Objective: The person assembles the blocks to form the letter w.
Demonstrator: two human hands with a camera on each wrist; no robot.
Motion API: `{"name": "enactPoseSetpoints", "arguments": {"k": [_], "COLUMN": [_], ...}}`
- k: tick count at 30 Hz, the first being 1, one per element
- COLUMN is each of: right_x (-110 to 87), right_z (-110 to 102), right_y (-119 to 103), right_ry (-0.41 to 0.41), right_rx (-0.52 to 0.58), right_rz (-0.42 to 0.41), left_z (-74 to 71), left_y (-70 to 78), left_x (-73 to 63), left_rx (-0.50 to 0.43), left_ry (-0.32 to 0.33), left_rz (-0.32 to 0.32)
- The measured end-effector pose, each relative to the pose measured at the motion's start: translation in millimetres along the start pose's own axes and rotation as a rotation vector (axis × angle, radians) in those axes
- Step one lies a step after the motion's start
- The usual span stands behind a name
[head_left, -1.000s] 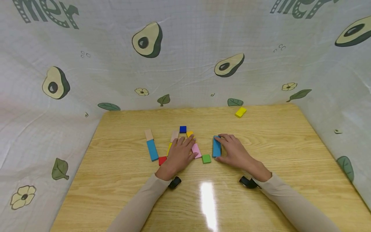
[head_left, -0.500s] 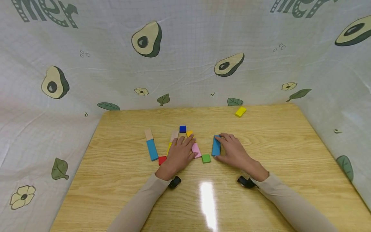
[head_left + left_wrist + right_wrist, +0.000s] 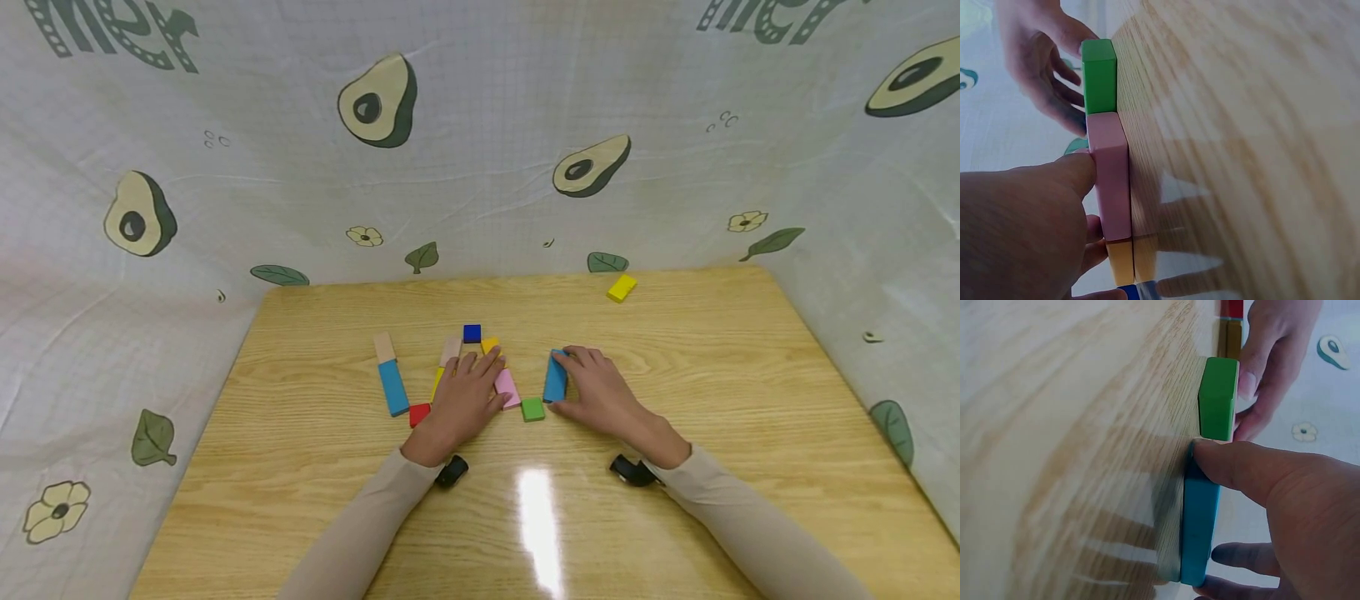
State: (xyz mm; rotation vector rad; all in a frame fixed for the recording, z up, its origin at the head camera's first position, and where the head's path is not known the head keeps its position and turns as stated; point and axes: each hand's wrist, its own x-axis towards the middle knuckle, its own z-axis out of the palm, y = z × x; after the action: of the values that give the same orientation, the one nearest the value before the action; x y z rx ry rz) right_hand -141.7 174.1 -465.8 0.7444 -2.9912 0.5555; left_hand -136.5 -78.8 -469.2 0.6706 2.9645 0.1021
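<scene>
My right hand point(image 3: 603, 396) grips a long blue block point(image 3: 556, 382) by its ends, thumb at the near end and fingertips at the far one. In the right wrist view the thumb lies close to the green block point(image 3: 1217, 400). My left hand point(image 3: 467, 404) rests with spread fingers over a slanted row of blocks. Its thumb touches the pink block point(image 3: 1110, 181), and its fingertips reach the orange block point(image 3: 490, 343). Partly covered by that hand are a yellow block point(image 3: 437, 379) and a pale wooden block point(image 3: 452, 350).
A red block point(image 3: 419, 415) lies left of my left wrist. Farther left, a second blue block point(image 3: 393, 388) meets a beige block point(image 3: 384, 347) end to end. A dark blue cube point(image 3: 472, 333) sits beyond the left fingers. Another yellow block point(image 3: 622, 288) lies near the table's back edge.
My right hand has slid the long blue block slightly left, toward the green block, and its far end now leans a little more to the right. The left hand stays in place.
</scene>
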Motion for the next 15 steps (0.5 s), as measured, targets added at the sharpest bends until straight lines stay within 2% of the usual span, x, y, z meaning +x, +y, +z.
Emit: {"name": "enactPoseSetpoints", "arguments": {"k": [4,8,15], "right_x": [-0.1,2.3,17.5], "right_z": [-3.4,-12.5,-33.5], "right_y": [-1.6,2.8,32.2], "right_ry": [-0.014,-0.026,0.014], "right_rx": [0.011,0.053,0.058], "right_rz": [-0.007,0.022,0.139], "left_z": [0.2,0.3,0.0], "left_y": [-0.4,-0.6,-0.6], "left_x": [-0.1,-0.2,-0.7], "left_rx": [0.003,0.0,-0.016], "left_ry": [-0.001,-0.007,-0.001], "left_rz": [0.0,0.001,0.003]}}
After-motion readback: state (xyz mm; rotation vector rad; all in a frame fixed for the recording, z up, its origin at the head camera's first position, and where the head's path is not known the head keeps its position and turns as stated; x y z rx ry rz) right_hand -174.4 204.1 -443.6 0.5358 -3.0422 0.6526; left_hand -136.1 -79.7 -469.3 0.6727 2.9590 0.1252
